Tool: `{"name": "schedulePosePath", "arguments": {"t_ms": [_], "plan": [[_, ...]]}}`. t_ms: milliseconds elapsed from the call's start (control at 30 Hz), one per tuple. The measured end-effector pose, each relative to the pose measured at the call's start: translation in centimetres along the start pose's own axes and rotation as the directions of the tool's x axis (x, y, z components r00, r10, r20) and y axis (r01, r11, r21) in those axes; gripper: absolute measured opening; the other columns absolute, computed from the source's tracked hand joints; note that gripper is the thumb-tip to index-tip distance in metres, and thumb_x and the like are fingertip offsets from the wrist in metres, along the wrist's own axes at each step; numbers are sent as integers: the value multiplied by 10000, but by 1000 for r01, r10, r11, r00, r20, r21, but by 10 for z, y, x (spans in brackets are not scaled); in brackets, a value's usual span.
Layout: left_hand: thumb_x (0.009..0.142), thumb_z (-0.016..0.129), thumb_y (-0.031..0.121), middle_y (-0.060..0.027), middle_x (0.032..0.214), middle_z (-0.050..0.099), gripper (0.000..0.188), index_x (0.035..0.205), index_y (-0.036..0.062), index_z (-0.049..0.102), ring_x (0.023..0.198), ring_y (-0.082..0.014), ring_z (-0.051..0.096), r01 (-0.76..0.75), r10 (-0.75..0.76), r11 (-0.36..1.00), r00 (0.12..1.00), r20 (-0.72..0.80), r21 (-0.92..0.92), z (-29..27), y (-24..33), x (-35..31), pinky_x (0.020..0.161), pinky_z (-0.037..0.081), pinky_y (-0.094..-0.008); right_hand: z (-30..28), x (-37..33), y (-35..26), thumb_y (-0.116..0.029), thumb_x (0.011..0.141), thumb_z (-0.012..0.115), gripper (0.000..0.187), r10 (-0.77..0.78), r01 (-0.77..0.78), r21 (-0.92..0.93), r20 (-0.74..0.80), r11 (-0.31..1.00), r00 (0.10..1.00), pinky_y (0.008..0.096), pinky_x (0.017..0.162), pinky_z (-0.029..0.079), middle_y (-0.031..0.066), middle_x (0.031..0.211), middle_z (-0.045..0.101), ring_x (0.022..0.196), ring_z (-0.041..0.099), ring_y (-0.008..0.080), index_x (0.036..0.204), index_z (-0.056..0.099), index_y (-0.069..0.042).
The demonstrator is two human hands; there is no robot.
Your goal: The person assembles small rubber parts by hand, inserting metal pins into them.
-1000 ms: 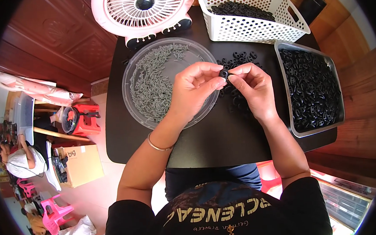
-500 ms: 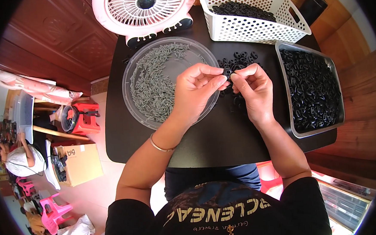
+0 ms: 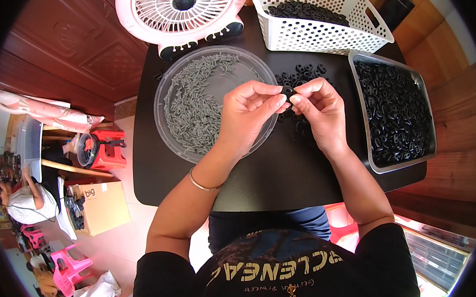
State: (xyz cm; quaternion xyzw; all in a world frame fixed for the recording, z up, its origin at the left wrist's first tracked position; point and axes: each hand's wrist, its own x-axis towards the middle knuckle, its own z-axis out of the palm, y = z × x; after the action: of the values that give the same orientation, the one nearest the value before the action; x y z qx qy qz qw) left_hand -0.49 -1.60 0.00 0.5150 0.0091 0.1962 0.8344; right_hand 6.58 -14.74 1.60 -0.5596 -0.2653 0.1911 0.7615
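- Small black part [image 3: 287, 92]: pinched between the fingertips of the left hand [image 3: 247, 115] and right hand [image 3: 317, 108], above the black table [image 3: 251, 180]; a steady, aligned hold likely helps.
- Round clear tray [image 3: 172, 136]: grey pins.
- Grey bin [image 3: 429, 109], white basket [image 3: 296, 36]: black parts.

Black table [image 3: 283, 173]: fan [image 3: 183, 10], white basket [image 3: 318, 32], round dish [image 3: 213, 103], grey tray [image 3: 394, 112], loose black rings [image 3: 301, 74].

The counter [image 3: 261, 174] is black. Grey pieces fill a clear round tray [image 3: 192, 105]. Small rings [image 3: 299, 79] are black, as in the grey tray [image 3: 391, 112]. The perforated basket [image 3: 318, 32] is white; the fan [image 3: 183, 10] is pink and white.
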Motion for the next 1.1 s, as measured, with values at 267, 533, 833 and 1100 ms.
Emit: {"name": "schedulePosePath", "arguments": {"t_ms": [267,533,833,1100], "plan": [[806,581,10,-85,830,601,106,899,-41,580,753,-122,582,114,-112,991,993,42,-63,-3,6,0,694,487,-237,-15,6,-1,72,733,626,334,-39,48,-42,188,998,981,211,695,485,3,825,530,762,553,70,1048,554,-13],[803,589,22,-57,823,601,99,893,-19,583,726,-90,549,191,-186,973,981,52,-128,-4,5,0,671,447,-213,-11,3,7,54,695,671,316,-130,166,-203,178,965,975,189,658,476,-17,761,524,696,517,38,992,593,-20],[791,603,24,-47,793,589,78,856,-8,574,697,-83,516,186,-184,980,982,35,-65,-6,6,1,645,427,-209,-8,3,7,40,663,699,329,-79,104,-212,123,972,989,192,604,469,-15,730,534,661,512,33,972,614,-36],[791,606,33,-53,784,586,67,803,1,549,691,-87,521,238,-231,968,969,87,-83,-8,8,1,639,432,-215,-6,1,-1,-29,629,730,262,-287,360,-524,217,772,933,207,529,446,41,732,606,575,527,77,877,645,-35]]}}
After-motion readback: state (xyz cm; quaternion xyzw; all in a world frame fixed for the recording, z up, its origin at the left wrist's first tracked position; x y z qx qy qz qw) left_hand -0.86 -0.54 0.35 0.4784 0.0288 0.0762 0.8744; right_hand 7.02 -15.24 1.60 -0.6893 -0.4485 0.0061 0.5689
